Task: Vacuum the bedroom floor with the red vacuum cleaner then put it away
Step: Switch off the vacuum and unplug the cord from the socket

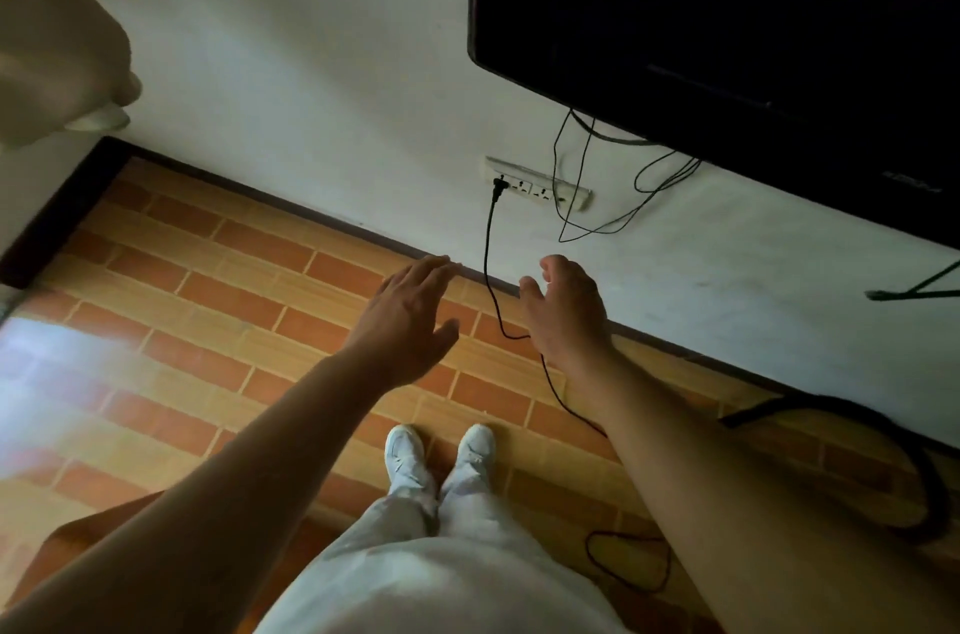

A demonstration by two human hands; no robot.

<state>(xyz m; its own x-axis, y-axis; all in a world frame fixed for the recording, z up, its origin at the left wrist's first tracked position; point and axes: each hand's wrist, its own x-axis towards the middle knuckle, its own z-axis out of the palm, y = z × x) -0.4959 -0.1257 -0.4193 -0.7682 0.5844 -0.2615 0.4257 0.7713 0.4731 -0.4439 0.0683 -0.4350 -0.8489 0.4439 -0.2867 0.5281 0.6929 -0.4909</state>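
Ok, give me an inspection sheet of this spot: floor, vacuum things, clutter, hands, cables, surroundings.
Surface: brick-pattern floor, bright glare at the left.
Job's things: red vacuum body not in view; a thick black hose curves on the floor at right, perhaps the vacuum's.
Clutter: brown object at lower left, partly hidden by the arm.
Hands: left hand open, fingers straight; right hand relaxed, nothing seen held.
Cables: black plug sits in the socket strip; its cord drops between the hands and passes behind the right arm; thin wires hang from the television.
Surroundings: white wall, pale cloth at upper left.
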